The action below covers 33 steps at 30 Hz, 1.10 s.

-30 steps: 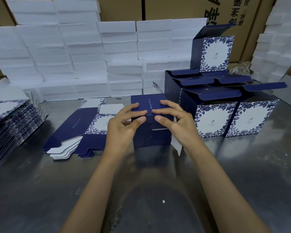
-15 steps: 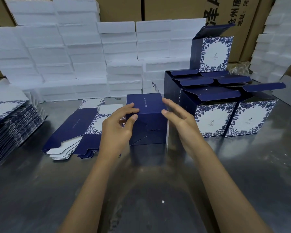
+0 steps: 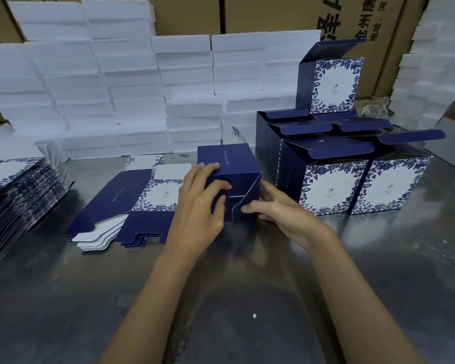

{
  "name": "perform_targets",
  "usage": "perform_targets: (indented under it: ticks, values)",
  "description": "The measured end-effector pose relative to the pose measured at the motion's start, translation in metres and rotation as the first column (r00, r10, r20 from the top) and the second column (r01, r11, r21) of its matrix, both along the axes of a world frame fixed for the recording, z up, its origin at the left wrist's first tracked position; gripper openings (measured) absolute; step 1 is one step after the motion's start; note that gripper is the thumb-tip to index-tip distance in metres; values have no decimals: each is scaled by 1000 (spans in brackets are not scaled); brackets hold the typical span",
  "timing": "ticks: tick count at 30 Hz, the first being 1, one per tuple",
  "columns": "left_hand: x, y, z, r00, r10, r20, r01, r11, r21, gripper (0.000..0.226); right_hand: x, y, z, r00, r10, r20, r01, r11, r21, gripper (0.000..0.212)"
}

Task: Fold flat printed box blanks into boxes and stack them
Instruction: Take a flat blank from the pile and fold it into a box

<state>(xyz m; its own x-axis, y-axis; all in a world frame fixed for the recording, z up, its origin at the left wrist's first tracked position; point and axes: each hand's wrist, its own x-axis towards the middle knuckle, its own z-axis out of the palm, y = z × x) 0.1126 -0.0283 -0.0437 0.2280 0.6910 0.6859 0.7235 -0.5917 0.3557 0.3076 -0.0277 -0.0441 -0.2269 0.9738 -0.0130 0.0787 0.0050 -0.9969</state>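
A dark blue box (image 3: 230, 164) lies on its side on the metal table, its bottom flaps facing me. My left hand (image 3: 199, 203) grips its left edge, fingers over the top and thumb on the near face. My right hand (image 3: 279, 208) holds the right side and pinches a half-closed bottom flap (image 3: 243, 206). Left of the box lies a short pile of flat blue-and-white blanks (image 3: 132, 203). To the right stand several folded boxes (image 3: 331, 185) with open lids, and one more box (image 3: 332, 84) sits on top of them.
A tall pile of flat blanks (image 3: 13, 198) sits at the table's left edge. White foam blocks (image 3: 132, 88) are stacked along the back, with brown cartons (image 3: 352, 19) behind them and more foam at the right. Bare metal table (image 3: 63, 298) lies in front of me.
The box has been turned so its bottom faces me. My left hand shifted to its left edge, and my right hand dropped to the right side and took hold of a bottom flap.
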Motion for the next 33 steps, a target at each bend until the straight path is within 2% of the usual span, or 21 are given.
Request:
perform_targets:
  ticks: [2,6,9,12,15,22,31,33]
  values:
    - [1,-1,2,999,-7,46,7,1000,8,22,-6,2,-3,995,-91,35,90,996,26,66]
    - [3,-7,7,954,-54,296,63,998,-19,36,-24,3,-10,941,-323,98,306,939,160,63]
    - [6,-8,7,910,10,414,53,989,-139,59,-27,3,-13,899,-407,163,367,902,226,53]
    - [3,-5,4,862,67,502,128,931,-343,76,-29,3,-16,878,-449,167,401,879,257,48]
    - [3,-4,-1,885,80,459,137,897,-420,76,-31,3,-17,832,-518,202,452,841,296,43]
    - [8,-4,-3,901,66,430,121,912,-393,71,-33,5,-17,721,-642,260,551,759,348,40]
    - [7,1,-7,894,58,445,128,917,-377,71,-34,7,-17,670,-669,322,559,740,373,45]
    - [7,2,-8,891,54,451,134,918,-374,72,-32,6,-17,699,-647,305,540,757,367,45]
